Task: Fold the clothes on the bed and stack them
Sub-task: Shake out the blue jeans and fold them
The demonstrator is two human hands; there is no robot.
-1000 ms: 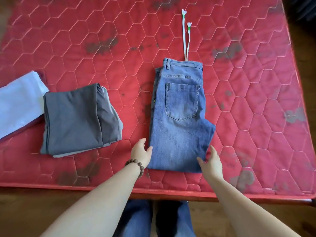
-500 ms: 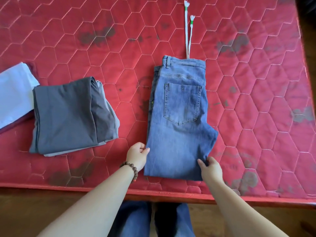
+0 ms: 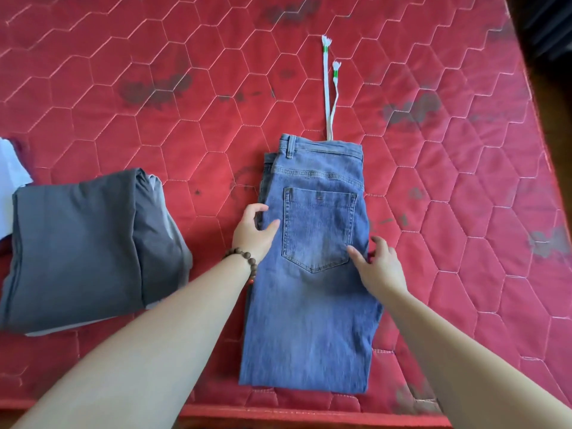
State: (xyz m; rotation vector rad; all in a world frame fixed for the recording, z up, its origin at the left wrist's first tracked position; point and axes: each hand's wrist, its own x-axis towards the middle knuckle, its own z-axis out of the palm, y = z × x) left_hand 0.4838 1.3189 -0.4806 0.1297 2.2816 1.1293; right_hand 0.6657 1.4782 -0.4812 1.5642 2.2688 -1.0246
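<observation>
Folded blue jeans (image 3: 312,320) lie lengthwise on the red quilted mattress (image 3: 464,196), back pocket up and waistband at the far end. A white drawstring (image 3: 327,97) with green-banded tips trails out beyond the waistband. My left hand (image 3: 253,233), with a bead bracelet on the wrist, grips the jeans' left edge beside the pocket, fingers curled around the edge and thumb on top. On the opposite side my right hand (image 3: 377,267) holds the right edge level with the pocket's bottom, thumb pressed on the denim.
A folded dark grey garment (image 3: 77,243) lies left of the jeans, on top of a lighter piece. A white cloth (image 3: 9,174) shows at the far left edge. The mattress's near edge (image 3: 309,413) runs just below the jeans; dark floor lies past its right side.
Both hands have moved from the jeans' near corners up to the side edges by the pocket. The view has shifted closer and lower over the jeans.
</observation>
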